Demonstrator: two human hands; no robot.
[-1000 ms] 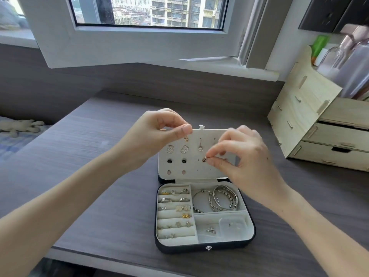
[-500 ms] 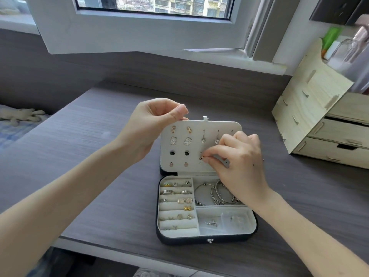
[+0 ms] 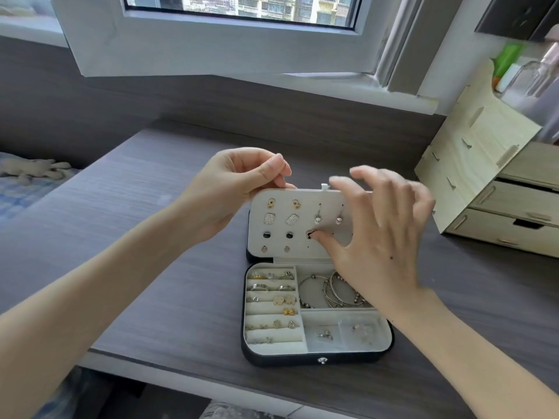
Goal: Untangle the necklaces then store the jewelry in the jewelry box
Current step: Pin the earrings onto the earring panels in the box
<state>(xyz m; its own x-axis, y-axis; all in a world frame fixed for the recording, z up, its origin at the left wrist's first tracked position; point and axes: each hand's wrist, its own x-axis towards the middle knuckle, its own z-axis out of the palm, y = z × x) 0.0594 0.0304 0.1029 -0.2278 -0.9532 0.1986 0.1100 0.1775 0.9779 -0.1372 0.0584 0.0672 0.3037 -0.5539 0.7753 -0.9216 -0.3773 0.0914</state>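
Note:
A black jewelry box lies open on the dark wood desk. Its white earring panel stands upright and carries several pairs of studs. My left hand pinches the panel's top left corner. My right hand is spread in front of the panel's right half, its thumb pressing a dark stud onto the panel; the other fingers are straight and blurred. In the tray, rings fill the left slots, bangles lie in the upper right compartment, and small pieces sit in the lower right one.
A pale wooden drawer organiser stands at the right, with bottles on top. An opened window frame overhangs the back of the desk. A bed with a soft toy is at the left. The desk's front edge runs just below the box.
My right hand has gone from pinching a stud against the panel to spread fingers, with only the thumb on the stud. My left hand keeps its hold on the panel's corner.

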